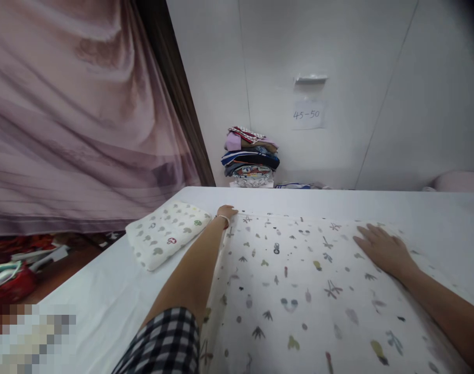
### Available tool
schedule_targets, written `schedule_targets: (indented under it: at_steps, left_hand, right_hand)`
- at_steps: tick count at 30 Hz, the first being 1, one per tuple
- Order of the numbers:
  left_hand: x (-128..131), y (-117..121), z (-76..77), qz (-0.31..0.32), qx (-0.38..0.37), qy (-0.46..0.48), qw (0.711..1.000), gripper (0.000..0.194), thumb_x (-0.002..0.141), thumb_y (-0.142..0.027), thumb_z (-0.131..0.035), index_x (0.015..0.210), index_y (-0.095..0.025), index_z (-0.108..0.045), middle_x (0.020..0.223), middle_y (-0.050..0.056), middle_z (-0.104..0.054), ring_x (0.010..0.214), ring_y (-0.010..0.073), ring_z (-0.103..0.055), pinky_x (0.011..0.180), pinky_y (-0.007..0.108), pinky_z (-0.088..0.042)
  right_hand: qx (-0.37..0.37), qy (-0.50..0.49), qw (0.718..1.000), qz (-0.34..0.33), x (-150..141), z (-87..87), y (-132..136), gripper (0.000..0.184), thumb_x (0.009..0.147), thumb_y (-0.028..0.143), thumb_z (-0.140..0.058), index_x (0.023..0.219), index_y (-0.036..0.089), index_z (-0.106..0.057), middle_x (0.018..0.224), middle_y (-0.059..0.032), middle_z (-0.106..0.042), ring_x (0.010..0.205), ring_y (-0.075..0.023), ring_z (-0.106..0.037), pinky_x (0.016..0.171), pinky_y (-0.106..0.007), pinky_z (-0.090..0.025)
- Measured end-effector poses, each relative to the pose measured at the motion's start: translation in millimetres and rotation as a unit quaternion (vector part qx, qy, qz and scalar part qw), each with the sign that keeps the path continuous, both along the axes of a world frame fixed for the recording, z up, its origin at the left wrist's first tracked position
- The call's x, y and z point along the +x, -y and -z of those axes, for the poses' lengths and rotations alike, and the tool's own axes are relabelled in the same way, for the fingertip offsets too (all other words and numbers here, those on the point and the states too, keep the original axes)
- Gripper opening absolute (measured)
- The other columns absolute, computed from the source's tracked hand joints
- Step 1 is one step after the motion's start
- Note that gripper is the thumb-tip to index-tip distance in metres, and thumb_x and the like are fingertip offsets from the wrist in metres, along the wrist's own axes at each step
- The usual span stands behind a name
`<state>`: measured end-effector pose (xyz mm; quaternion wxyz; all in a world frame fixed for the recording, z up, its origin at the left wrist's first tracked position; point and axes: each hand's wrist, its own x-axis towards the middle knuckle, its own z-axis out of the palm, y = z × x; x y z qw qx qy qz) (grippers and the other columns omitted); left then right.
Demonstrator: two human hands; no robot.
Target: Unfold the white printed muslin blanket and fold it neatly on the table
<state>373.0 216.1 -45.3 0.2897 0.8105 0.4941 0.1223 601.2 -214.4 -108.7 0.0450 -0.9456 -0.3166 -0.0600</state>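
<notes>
A large white cloth (276, 291) printed with small leaves, cacti and other shapes is spread over the white table. My left hand (226, 211), wearing a light bracelet, reaches to the cloth's far left corner, its fingers closed on the edge there. Toward the far right, my right hand (385, 252) lies flat on the cloth with its fingers stretched out. Beside my left forearm rests a folded white cloth (167, 234) with a print of grey, green and red shapes.
Behind the far edge of the table (338, 200) stands a stack of folded fabrics (250, 158) against a pale wall. A paper marked 45-50 (309, 114) hangs on it. A pink curtain (84, 114) drapes at left, above a red container (13, 283) on the floor.
</notes>
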Motion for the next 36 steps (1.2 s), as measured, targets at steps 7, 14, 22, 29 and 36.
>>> schedule_targets:
  at_steps: [7,14,22,29,36]
  left_hand:
    - [8,14,6.1,-0.036,0.077,-0.050,0.995,0.033,0.084,-0.031,-0.050,0.115,-0.018,-0.054,0.113,0.013,-0.061,0.105,0.0244,-0.057,0.084,0.035,-0.046]
    - [2,57,-1.2,0.111,0.204,-0.054,0.971,0.049,0.086,-0.039,-0.040,0.130,-0.018,-0.042,0.140,0.011,-0.041,0.131,0.0240,-0.033,0.107,0.037,-0.027]
    - [-2,66,28.6,0.245,0.197,-0.185,0.931,0.078,0.082,-0.064,-0.020,0.142,-0.016,-0.024,0.151,0.008,-0.013,0.139,0.0263,-0.009,0.110,0.051,-0.013]
    - [-2,65,22.7,0.245,0.210,-0.181,0.929,0.076,0.082,-0.063,-0.022,0.142,-0.017,-0.026,0.151,0.007,-0.016,0.139,0.0257,-0.011,0.109,0.050,-0.015]
    - [-1,67,24.9,0.258,0.218,-0.185,0.923,0.071,0.083,-0.059,-0.022,0.142,-0.020,-0.025,0.151,0.004,-0.016,0.139,0.0241,-0.010,0.110,0.051,-0.014]
  right_hand:
    - [0.009,0.008,1.000,0.003,3,4.1,0,0.060,0.086,0.054,-0.019,0.134,0.026,-0.041,0.144,-0.0056,-0.033,0.133,-0.0276,-0.026,0.103,-0.052,-0.027]
    - [-0.001,-0.017,1.000,0.009,-7,-10.5,-5,0.056,0.089,0.048,-0.020,0.135,0.025,-0.040,0.146,-0.0066,-0.029,0.134,-0.0273,-0.022,0.105,-0.051,-0.022]
    - [-0.036,-0.112,0.992,0.036,-15,-38.0,-14,0.055,0.090,0.049,-0.022,0.139,0.025,-0.032,0.150,-0.0060,-0.018,0.137,-0.0266,-0.014,0.106,-0.050,-0.015]
    - [-0.024,-0.106,0.994,0.018,3,-51.1,-23,0.065,0.090,0.057,-0.017,0.144,0.020,-0.021,0.152,-0.0073,-0.007,0.138,-0.0255,-0.001,0.108,-0.050,-0.006]
    - [0.115,-0.178,0.975,0.062,38,-35.2,-4,0.066,0.083,0.058,-0.039,0.137,0.022,-0.038,0.148,-0.0049,-0.024,0.137,-0.0264,-0.013,0.109,-0.050,-0.005]
